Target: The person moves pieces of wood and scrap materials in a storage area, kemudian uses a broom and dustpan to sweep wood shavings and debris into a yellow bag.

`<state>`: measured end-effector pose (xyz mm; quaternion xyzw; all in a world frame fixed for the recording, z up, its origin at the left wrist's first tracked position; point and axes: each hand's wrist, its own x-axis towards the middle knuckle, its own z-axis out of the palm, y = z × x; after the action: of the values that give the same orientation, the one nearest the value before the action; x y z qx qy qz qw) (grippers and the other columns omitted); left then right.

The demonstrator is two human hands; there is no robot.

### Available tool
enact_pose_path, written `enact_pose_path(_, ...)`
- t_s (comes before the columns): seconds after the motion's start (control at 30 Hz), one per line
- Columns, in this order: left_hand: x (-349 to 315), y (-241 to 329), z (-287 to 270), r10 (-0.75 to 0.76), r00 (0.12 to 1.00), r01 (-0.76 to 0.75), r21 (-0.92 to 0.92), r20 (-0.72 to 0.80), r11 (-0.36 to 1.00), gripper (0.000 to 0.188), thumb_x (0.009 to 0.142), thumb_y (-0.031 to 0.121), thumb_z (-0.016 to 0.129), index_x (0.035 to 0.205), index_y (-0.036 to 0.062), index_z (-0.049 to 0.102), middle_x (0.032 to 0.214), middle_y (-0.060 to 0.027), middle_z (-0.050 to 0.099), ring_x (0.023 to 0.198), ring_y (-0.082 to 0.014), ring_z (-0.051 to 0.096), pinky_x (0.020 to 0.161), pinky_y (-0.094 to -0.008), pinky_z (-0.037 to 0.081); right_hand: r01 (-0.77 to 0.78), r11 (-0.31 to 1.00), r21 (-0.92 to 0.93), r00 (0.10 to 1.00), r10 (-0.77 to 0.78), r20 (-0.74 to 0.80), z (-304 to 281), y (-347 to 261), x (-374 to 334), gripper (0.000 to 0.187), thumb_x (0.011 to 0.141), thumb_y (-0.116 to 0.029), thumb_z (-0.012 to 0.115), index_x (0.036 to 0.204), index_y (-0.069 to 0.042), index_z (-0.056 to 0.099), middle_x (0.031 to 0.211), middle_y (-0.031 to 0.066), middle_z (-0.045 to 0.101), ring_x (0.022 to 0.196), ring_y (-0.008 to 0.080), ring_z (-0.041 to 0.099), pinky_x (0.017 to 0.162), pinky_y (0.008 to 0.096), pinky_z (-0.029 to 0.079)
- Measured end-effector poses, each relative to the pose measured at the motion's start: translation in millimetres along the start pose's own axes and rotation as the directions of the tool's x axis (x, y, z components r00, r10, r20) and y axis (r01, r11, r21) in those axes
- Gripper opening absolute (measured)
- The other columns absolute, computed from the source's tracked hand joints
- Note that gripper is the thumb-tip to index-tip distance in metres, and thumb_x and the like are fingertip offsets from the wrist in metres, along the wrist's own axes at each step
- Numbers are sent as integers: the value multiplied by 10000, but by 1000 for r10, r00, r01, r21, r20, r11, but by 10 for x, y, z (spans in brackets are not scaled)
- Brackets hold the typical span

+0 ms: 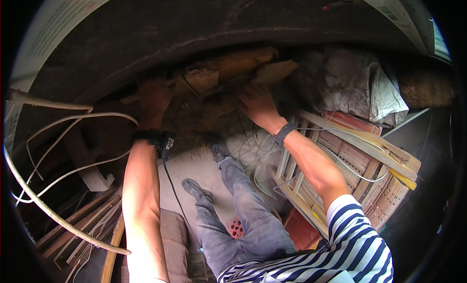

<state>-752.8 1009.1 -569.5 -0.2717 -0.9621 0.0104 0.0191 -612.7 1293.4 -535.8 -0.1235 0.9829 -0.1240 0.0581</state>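
Note:
Both my arms reach forward into a dark recess above a heap of wood scraps. My left hand (154, 95) is closed around a thin wood strip (130, 98) that shows on either side of it; deep shadow hides the fingertips. My right hand (259, 104) has its bent fingers closed on the near end of a flat wooden board (276, 72), their tips partly hidden. Between the hands lie a short wood block (202, 78) with a rough end and a longer orange-brown timber piece (245, 61).
A dusty grey-white sack (348, 83) lies right of the wood. A slatted wooden frame (362, 168) leans at the right. Stiff pale cable (58, 227) loops at the left above long wood strips (82, 219). Thin wires tangle on the pale floor (177, 168) by my feet.

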Motion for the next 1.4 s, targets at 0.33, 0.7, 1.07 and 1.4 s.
enact_pose_path(0.33, -681, 259, 195, -36, 998, 30, -101, -56, 994, 321, 759, 292, 586, 995, 80, 635, 924, -143, 615, 854, -330, 578, 751, -430, 465, -136, 983, 125, 989, 142, -47, -157, -208, -271, 358, 688, -250, 696, 989, -91, 587, 1041, 101, 540, 1013, 294, 486, 922, 416, 368)
enact_pose_path(0.7, -799, 516, -30, -12, 891, 132, -234, 454, 963, 172, 724, 175, 563, 785, 62, 677, 782, -172, 644, 725, -337, 631, 659, -429, 516, -513, -338, 789, 292, 795, 531, -209, -701, -722, 1054, 741, -701, 517, 1431, -60, 41, 1484, 169, 106, 1359, 322, 150, 1018, 569, 237)
enact_pose_path(1.07, -885, 562, 69, 88, 888, 24, -237, 452, 971, 180, 720, 143, 547, 810, 52, 673, 836, -200, 642, 793, -351, 628, 702, -438, 512, -219, -720, 659, 413, 543, 731, -93, -929, -637, 1160, 671, -755, 537, 1436, -97, -34, 1482, 205, -50, 1353, 405, 77, 1026, 603, 170)
enact_pose_path(1.4, -1111, 652, 217, 139, 840, 15, -279, 524, 960, 259, 754, 179, 523, 964, 89, 645, 952, -198, 628, 863, -371, 610, 794, -458, 484, -106, -746, 658, 186, 635, 750, 303, -891, -829, 422, 855, -303, 513, 1177, -36, 456, 1232, 136, 455, 1133, 294, 430, 966, 422, 321)
